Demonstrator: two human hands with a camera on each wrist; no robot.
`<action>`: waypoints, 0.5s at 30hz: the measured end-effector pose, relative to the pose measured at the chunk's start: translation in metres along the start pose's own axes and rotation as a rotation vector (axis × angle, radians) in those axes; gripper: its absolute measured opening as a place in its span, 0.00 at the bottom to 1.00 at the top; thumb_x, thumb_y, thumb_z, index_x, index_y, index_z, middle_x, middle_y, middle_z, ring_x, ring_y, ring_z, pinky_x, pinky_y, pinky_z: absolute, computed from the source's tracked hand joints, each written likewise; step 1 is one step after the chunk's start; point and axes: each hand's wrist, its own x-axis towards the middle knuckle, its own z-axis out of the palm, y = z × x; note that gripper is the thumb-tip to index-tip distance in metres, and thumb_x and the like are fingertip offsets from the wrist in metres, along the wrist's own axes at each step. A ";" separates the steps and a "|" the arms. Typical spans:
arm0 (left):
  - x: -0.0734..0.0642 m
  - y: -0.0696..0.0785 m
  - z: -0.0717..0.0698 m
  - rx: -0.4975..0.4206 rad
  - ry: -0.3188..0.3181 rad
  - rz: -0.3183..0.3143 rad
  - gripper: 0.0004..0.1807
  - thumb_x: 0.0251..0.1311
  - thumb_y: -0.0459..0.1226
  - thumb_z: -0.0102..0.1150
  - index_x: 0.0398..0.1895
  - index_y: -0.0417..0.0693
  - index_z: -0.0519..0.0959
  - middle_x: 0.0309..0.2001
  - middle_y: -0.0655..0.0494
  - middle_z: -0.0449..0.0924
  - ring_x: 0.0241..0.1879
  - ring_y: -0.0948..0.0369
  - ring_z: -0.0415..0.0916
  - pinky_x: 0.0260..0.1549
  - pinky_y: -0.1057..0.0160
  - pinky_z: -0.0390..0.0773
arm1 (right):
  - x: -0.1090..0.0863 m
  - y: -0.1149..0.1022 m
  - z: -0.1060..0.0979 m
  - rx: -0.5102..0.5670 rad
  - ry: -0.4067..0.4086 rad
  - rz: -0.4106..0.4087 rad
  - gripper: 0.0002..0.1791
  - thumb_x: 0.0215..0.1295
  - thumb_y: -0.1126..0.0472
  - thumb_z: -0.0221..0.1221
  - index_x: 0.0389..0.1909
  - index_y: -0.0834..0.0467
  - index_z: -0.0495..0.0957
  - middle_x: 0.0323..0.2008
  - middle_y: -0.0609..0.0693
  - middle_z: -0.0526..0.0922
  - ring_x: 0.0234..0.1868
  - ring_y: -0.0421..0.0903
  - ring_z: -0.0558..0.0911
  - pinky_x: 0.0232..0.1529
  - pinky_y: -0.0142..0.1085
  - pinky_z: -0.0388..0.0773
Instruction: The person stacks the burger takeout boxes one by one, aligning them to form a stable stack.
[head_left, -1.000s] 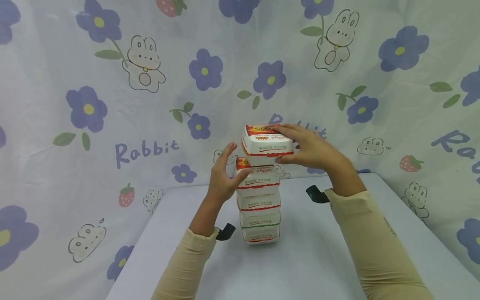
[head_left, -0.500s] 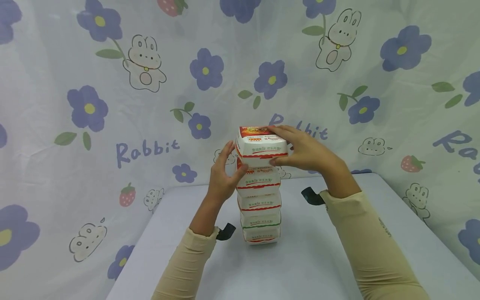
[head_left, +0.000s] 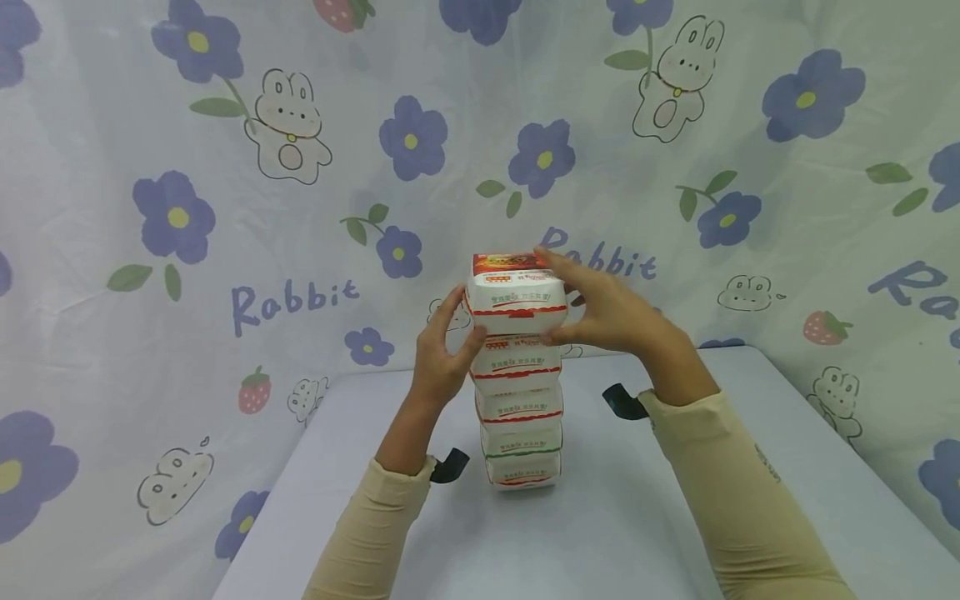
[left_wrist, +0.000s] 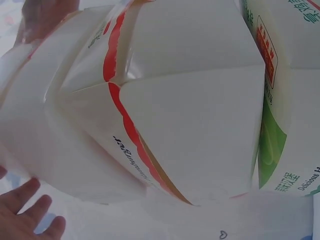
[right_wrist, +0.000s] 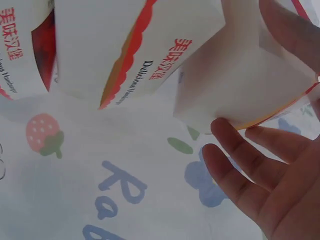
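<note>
A white paper burger box (head_left: 517, 296) with a red printed lid sits at the top of a tall stack of similar boxes (head_left: 519, 404). My left hand (head_left: 442, 354) is at its left side, thumb near the lower corner. In the left wrist view, the fingertips (left_wrist: 30, 207) are spread beside the white box walls. On the other side, my right hand (head_left: 611, 308) has its index finger by the lid's right edge and its thumb by the lower right corner. A gap shows between palm and box. The right wrist view has extended fingers (right_wrist: 250, 160) along the box's edge.
The stack stands on a white-covered table (head_left: 600, 517). Behind it hangs a curtain (head_left: 465, 75) printed with flowers, rabbits and strawberries. A black strap piece (head_left: 626, 402) sticks out at the right cuff, and another (head_left: 450, 465) at the left.
The top box has moved left and lower, and now rests in line on the stack. My right hand came along with it, then loosened its hold. My left hand stayed nearly in place.
</note>
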 end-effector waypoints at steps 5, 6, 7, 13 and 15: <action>-0.001 -0.002 0.000 -0.042 0.004 0.016 0.35 0.65 0.53 0.55 0.74 0.54 0.61 0.70 0.59 0.64 0.69 0.58 0.59 0.63 0.41 0.60 | -0.003 0.002 0.004 -0.021 0.012 -0.021 0.65 0.47 0.58 0.76 0.75 0.28 0.41 0.68 0.48 0.67 0.56 0.53 0.75 0.50 0.50 0.79; -0.001 -0.002 0.000 -0.049 0.006 0.020 0.35 0.65 0.52 0.56 0.74 0.55 0.61 0.69 0.58 0.64 0.68 0.57 0.60 0.63 0.41 0.60 | -0.003 0.002 0.004 -0.027 0.012 -0.025 0.64 0.48 0.58 0.76 0.75 0.28 0.40 0.68 0.49 0.67 0.56 0.53 0.76 0.50 0.50 0.79; -0.001 -0.003 0.000 -0.052 0.009 0.022 0.35 0.66 0.52 0.56 0.74 0.55 0.61 0.69 0.58 0.64 0.68 0.57 0.60 0.63 0.41 0.60 | -0.003 0.002 0.004 -0.034 0.010 -0.028 0.64 0.49 0.57 0.76 0.75 0.28 0.40 0.68 0.49 0.67 0.56 0.54 0.76 0.50 0.50 0.79; -0.002 -0.002 -0.002 -0.036 0.022 0.011 0.39 0.65 0.61 0.50 0.74 0.55 0.59 0.69 0.54 0.66 0.68 0.57 0.60 0.63 0.41 0.60 | -0.001 0.003 0.002 -0.073 -0.027 -0.046 0.58 0.54 0.54 0.73 0.76 0.30 0.42 0.70 0.49 0.65 0.57 0.55 0.76 0.52 0.52 0.77; -0.002 -0.002 -0.002 -0.032 0.017 0.007 0.39 0.65 0.61 0.50 0.75 0.56 0.58 0.69 0.52 0.65 0.69 0.57 0.60 0.64 0.41 0.59 | -0.001 0.002 0.000 -0.071 -0.045 -0.048 0.56 0.55 0.54 0.72 0.76 0.30 0.44 0.71 0.48 0.63 0.58 0.55 0.75 0.53 0.51 0.77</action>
